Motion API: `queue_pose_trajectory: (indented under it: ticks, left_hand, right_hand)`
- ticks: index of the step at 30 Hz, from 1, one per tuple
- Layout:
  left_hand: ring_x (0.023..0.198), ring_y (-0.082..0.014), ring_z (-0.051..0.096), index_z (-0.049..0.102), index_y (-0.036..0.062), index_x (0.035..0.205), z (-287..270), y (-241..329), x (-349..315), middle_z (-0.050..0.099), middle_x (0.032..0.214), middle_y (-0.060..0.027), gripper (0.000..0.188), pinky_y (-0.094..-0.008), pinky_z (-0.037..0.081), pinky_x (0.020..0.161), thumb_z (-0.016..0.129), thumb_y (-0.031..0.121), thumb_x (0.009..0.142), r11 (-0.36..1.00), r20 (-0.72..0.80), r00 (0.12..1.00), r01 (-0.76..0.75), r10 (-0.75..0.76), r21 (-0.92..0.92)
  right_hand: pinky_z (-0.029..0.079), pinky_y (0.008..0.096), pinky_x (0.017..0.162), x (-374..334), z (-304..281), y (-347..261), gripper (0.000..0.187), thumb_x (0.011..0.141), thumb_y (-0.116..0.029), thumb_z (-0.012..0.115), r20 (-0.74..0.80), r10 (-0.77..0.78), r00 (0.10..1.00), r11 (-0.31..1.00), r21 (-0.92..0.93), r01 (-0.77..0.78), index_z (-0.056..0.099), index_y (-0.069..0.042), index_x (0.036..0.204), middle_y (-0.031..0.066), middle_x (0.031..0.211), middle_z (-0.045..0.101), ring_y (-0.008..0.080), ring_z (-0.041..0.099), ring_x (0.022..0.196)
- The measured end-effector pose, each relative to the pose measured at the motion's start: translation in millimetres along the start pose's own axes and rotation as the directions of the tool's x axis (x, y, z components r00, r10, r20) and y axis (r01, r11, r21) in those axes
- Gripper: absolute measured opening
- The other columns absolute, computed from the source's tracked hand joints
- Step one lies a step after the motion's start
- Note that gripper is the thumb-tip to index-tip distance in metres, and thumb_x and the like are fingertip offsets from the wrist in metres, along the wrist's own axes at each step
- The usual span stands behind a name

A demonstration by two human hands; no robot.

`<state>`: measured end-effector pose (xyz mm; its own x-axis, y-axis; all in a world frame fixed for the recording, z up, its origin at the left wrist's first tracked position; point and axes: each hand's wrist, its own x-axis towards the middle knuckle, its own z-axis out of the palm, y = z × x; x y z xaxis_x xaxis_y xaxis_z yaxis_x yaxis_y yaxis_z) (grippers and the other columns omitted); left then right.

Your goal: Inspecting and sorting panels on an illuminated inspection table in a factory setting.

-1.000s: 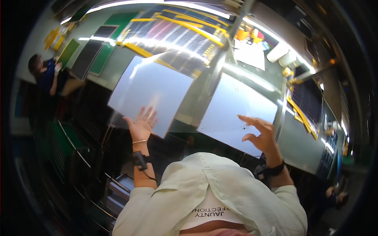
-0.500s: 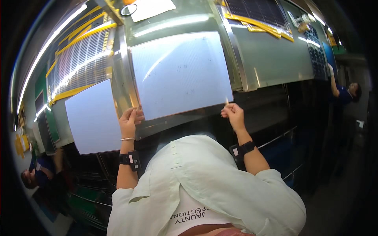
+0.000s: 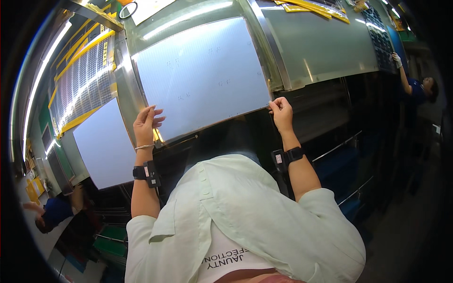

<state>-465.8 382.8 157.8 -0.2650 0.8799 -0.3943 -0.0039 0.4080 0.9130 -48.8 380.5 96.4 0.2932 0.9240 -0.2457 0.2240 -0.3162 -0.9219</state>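
The broad pale sheet (image 3: 203, 80) lies on the tabletop (image 3: 188, 9), its near side at the front edge. The fingers of the right hand (image 3: 282, 114) pinch its near right corner; those of the left hand (image 3: 145, 126) are half bent at its left edge, near the front corner, and I cannot tell whether they grip. It looks thin, stiff and fairly light, probably slick and easily chipped, so both near corners seem the best hold, pinched gently
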Motion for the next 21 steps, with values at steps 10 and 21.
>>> queue_pose_trajectory:
  ticks: [10,21]
  left_hand:
    - [0.073,-0.0165,0.065,0.058,0.0057,0.107,-3.1,-9.4,2.7,0.065,0.092,-0.0102,0.023,-0.0218,0.049,0.058,0.051,0.022,0.091,1.0,0.014,1.0,0.026,-0.026,-0.001]
    - [0.074,-0.0172,0.065,0.058,0.0048,0.107,4.6,-3.8,7.4,0.065,0.094,-0.0106,0.024,-0.0233,0.05,0.059,0.051,0.022,0.091,0.999,0.02,0.999,0.039,-0.039,-0.011]
  right_hand:
    - [0.047,0.0219,0.054,2.5,-1.6,-1.4,0.014,0.082,-0.004,0.059,0.052,-0.041,0.998,0.999,-0.027,0.043,0.047,-0.002,0.075,0.0023,0.066,0.053,0.0084,0.054,0.059]
    - [0.049,0.0225,0.053,10.7,-7.9,-12.4,0.011,0.084,-0.003,0.055,0.112,0.064,0.992,0.993,0.092,-0.075,0.047,-0.002,0.078,0.0042,0.067,0.055,0.0108,0.059,0.061]
